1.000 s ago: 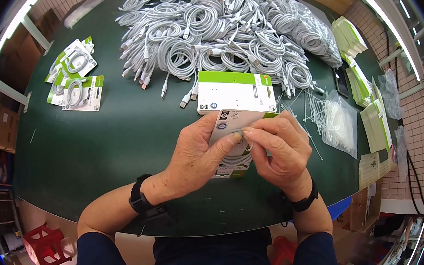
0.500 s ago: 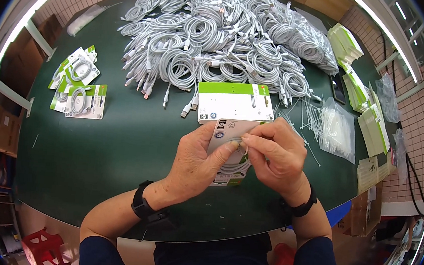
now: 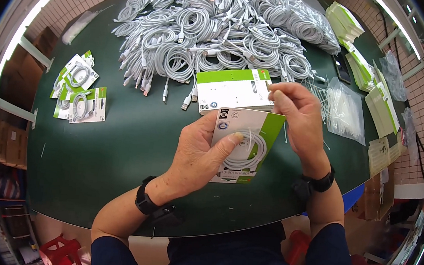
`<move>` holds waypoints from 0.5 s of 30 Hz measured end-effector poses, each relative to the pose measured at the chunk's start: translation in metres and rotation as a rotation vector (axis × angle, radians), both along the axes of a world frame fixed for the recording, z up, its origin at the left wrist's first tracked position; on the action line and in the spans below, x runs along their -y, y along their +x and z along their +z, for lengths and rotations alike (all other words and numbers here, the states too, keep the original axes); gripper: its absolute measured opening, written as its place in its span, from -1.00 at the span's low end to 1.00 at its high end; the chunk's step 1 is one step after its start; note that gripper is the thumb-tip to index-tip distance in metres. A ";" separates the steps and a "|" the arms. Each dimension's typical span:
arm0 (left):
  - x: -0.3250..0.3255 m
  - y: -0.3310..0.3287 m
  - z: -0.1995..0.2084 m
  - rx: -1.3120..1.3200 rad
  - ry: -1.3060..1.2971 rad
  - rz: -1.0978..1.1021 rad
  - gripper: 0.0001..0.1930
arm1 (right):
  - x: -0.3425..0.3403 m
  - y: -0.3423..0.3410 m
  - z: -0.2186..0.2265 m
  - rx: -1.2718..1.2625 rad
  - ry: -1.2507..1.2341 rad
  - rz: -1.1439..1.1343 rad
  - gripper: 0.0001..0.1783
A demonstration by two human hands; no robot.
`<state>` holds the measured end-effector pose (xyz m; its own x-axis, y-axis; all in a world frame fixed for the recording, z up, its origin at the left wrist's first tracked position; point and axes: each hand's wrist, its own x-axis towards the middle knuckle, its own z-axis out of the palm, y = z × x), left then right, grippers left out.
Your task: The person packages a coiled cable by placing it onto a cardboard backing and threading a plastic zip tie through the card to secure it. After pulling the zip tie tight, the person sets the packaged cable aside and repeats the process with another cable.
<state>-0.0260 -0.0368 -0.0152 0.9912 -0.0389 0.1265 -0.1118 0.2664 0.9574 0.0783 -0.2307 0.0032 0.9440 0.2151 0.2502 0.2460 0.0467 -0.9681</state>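
My left hand (image 3: 197, 149) grips a white and green cardboard card (image 3: 275, 126), its thumb pressed on the front. A coiled white cable (image 3: 260, 155) lies against that card, and a thin white cable tie shows near the thumb. My right hand (image 3: 302, 118) is raised just right of the card, apart from it, with thumb and fingers pinched together. Whatever sits in that pinch, if anything, is too small to make out. Behind the held card lies a stack of similar blank-front cards (image 3: 231, 91), near my right fingertips.
A large heap of coiled white cables (image 3: 191, 26) covers the table's far side. Finished-looking carded cables (image 3: 88, 105) lie at left. To the right are a bag of cable ties (image 3: 345, 112), loose ties, a dark phone (image 3: 341, 68) and rows of green-white cards (image 3: 385, 111).
My right hand has left the cable and moved up and to the right. The held card is turned so its coil and green strip show more fully. The whole view has shifted slightly.
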 end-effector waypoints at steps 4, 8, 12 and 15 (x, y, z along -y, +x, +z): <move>0.001 -0.002 0.001 0.007 0.009 -0.033 -0.66 | -0.003 0.005 -0.016 -0.555 0.099 0.487 -0.75; 0.002 -0.002 0.001 0.014 0.025 -0.032 -0.65 | -0.002 0.006 -0.024 -0.643 0.227 0.699 -0.74; 0.002 -0.002 -0.001 0.018 0.043 -0.030 -0.66 | -0.002 0.006 -0.028 -0.652 0.234 0.716 -0.76; 0.002 -0.003 -0.001 0.019 0.037 -0.028 -0.66 | -0.001 0.006 -0.027 -0.599 0.202 0.756 -0.75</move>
